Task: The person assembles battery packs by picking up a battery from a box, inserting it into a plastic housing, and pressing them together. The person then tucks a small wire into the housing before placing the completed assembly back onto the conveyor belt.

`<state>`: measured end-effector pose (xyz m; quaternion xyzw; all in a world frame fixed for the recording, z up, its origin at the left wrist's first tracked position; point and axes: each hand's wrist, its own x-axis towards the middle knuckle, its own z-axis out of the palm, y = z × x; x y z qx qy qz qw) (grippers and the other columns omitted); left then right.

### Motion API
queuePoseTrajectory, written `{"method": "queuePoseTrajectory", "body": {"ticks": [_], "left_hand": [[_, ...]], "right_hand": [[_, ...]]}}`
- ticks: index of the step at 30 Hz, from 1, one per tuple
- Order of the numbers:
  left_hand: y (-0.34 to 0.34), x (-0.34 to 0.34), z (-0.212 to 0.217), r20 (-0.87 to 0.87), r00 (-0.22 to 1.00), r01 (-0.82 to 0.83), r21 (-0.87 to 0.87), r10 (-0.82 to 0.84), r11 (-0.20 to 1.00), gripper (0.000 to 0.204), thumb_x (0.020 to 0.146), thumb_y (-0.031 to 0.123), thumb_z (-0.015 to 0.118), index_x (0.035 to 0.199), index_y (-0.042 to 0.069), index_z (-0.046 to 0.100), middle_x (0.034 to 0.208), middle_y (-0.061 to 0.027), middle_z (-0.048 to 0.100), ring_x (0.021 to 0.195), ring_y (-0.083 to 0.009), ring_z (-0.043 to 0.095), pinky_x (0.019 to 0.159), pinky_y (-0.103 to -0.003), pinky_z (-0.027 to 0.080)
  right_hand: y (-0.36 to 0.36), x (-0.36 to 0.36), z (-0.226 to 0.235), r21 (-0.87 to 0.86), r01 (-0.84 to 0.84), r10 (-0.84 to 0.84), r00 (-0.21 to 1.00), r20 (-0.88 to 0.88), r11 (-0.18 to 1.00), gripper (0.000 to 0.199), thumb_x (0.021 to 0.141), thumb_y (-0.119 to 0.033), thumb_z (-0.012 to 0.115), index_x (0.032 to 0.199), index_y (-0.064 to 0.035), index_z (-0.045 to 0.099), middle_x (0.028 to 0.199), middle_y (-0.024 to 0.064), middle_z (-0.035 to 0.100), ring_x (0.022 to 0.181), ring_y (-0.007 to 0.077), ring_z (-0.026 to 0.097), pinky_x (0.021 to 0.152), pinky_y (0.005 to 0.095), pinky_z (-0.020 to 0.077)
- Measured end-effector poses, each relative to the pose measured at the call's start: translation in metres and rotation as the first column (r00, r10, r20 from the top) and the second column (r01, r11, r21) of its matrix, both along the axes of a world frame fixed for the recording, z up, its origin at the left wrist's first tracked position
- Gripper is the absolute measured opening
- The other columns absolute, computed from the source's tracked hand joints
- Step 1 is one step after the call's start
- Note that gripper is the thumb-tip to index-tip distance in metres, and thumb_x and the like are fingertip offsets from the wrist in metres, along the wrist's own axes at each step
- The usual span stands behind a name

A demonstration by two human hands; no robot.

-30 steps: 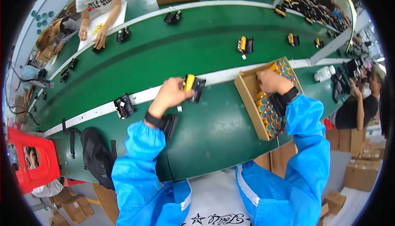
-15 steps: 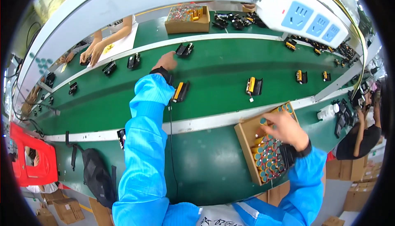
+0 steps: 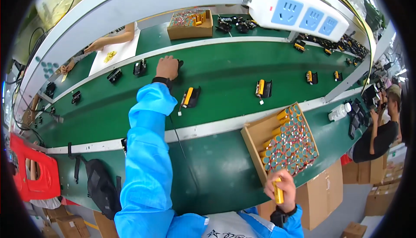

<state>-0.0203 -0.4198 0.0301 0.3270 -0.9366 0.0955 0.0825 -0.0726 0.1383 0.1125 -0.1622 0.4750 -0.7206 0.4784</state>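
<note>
My left hand (image 3: 168, 68) reaches across the green conveyor belt (image 3: 225, 69), its fingers curled over a black plastic casing (image 3: 180, 64) that mostly hides beneath them. Close to me on the right, my right hand (image 3: 281, 190) grips a yellow cylindrical battery (image 3: 278, 193) in front of a cardboard box (image 3: 255, 153). Many more yellow batteries (image 3: 290, 145) with red wires stand upright in that box. On the belt just right of my left forearm lies an open black casing (image 3: 193, 97) with a yellow battery in it; a similar battery casing (image 3: 263, 89) lies farther right.
A white power strip (image 3: 299, 10) hangs at the upper right. Across the belt are another battery box (image 3: 190, 31) and a person's arm (image 3: 115, 38). A black bag (image 3: 102, 184), a red plastic stool (image 3: 37, 168) and a white bottle (image 3: 339, 112) flank me. Another person works at far right.
My right hand has left the box with a battery and come down toward me. My left hand has closed over the black casing, drawing it left. The view has shifted slightly.
</note>
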Motion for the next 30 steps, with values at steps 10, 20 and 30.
{"method": "queuePoseTrajectory", "body": {"ticks": [10,20,30], "left_hand": [[0.238,0.119,0.053,-0.134,0.923,0.382,0.216,-0.360,0.899,0.012,0.074,0.006,0.059,0.083,0.000,0.065,0.088,-0.0157,0.063,0.086,-0.0334,0.064,0.078,-0.043,0.052],[0.335,0.170,0.023,-0.667,0.732,0.486,0.370,-0.138,0.792,0.015,0.082,0.005,0.067,0.097,0.002,0.069,0.090,-0.0096,0.062,0.082,-0.0283,0.058,0.077,-0.036,0.048],[0.334,0.190,0.025,-0.659,0.748,0.538,0.671,0.079,0.510,0.008,0.084,0.006,0.072,0.091,0.003,0.070,0.096,-0.0101,0.065,0.090,-0.0285,0.059,0.078,-0.037,0.048]], "right_hand": [[-0.067,0.051,-0.058,0.039,-0.284,0.250,0.895,0.369,0.958,0.034,0.104,-0.037,0.047,0.091,-0.0062,0.053,0.084,0.0069,0.050,0.054,0.0170,0.047,0.042,0.0294,0.0370],[-0.090,0.064,-0.070,0.155,-0.243,0.246,0.969,0.000,0.957,0.019,0.101,-0.016,0.057,0.095,0.0010,0.063,0.072,0.0030,0.056,0.064,0.0135,0.055,0.058,0.0283,0.0457],[-0.093,0.088,-0.074,0.194,-0.298,0.330,0.929,-0.165,0.935,0.019,0.100,-0.015,0.058,0.100,0.0024,0.066,0.073,0.0038,0.061,0.065,0.0116,0.057,0.062,0.0279,0.0477]]}}
